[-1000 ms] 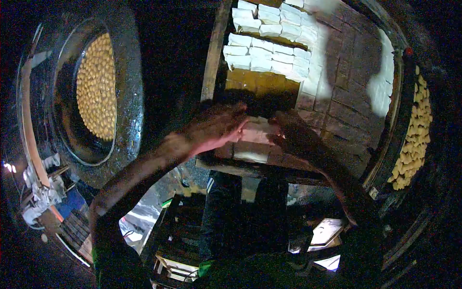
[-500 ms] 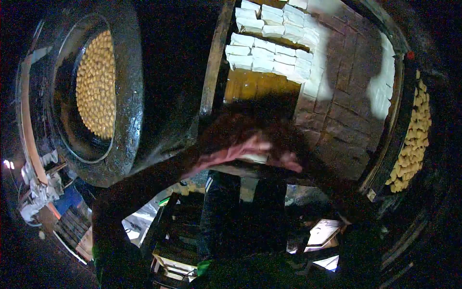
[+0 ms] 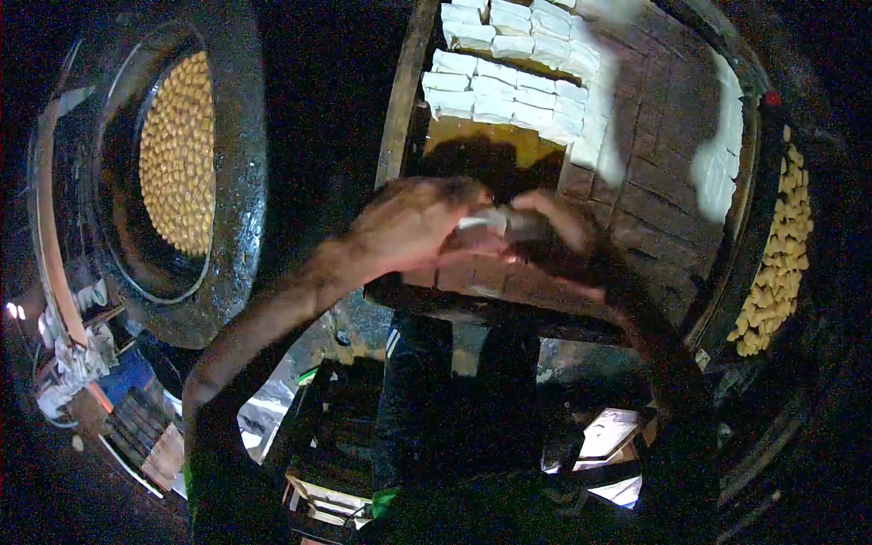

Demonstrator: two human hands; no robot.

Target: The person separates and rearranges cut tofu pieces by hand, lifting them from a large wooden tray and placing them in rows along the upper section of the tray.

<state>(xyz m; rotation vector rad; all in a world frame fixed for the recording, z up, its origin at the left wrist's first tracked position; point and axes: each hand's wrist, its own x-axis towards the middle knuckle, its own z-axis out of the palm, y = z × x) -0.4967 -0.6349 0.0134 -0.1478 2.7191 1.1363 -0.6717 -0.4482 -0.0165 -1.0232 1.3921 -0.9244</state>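
While both your hands are over the tray's (image 3: pixel 411 91) near part, your left hand (image 3: pixel 422 218) has its fingers clamped on a block (image 3: pixel 487 221); your right hand (image 3: pixel 563 229) is just beside it, blurred, can't tell if its fingers grip. White blocks (image 3: pixel 504 91) sit far left on the tray; pan (image 3: pixel 243 191) with yellow pieces (image 3: pixel 177 159) left of it.

Dim and grainy, with near-black corners and fisheye curving at both sides. Light whitens the tofu blocks (image 3: pixel 495 89) at upper centre; shadow browns those at right; glare streaks the pan rim (image 3: pixel 250 218) at left; the right hand (image 3: pixel 552 227) blurs mid-frame.
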